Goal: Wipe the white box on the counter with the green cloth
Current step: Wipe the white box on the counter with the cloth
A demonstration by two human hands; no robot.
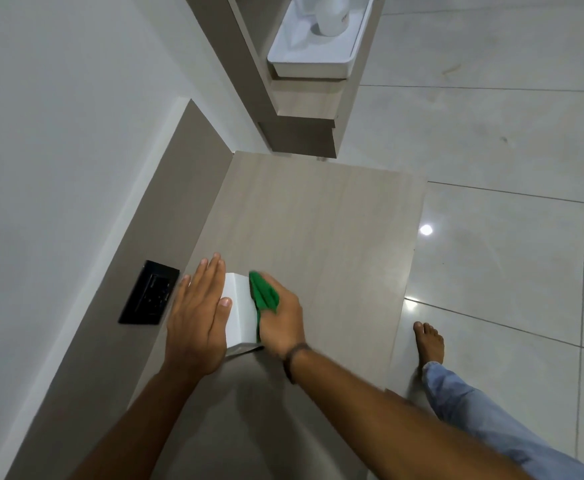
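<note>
A single wood-grain worktop [318, 220] runs up the middle of the frame, and low and left of centre on it stands the one white box [238, 313], its long axis running from the near edge away toward the upper part of the frame. Two hands flank it. The left hand [197, 317] lies flat and spread against the box's left side, thumb on its top, bracing it. The right hand [282, 320] is closed over the one green cloth [264, 299], pressing it onto the box's right face; both hands touch the box, neither nearer than the other. Any stroke likely follows that long axis, forward or back along the right side. On the dark panel at the frame's left sits one black socket plate [150, 292]. One bare foot [429, 341] rests on the tiled floor [491, 168], lower right.
</note>
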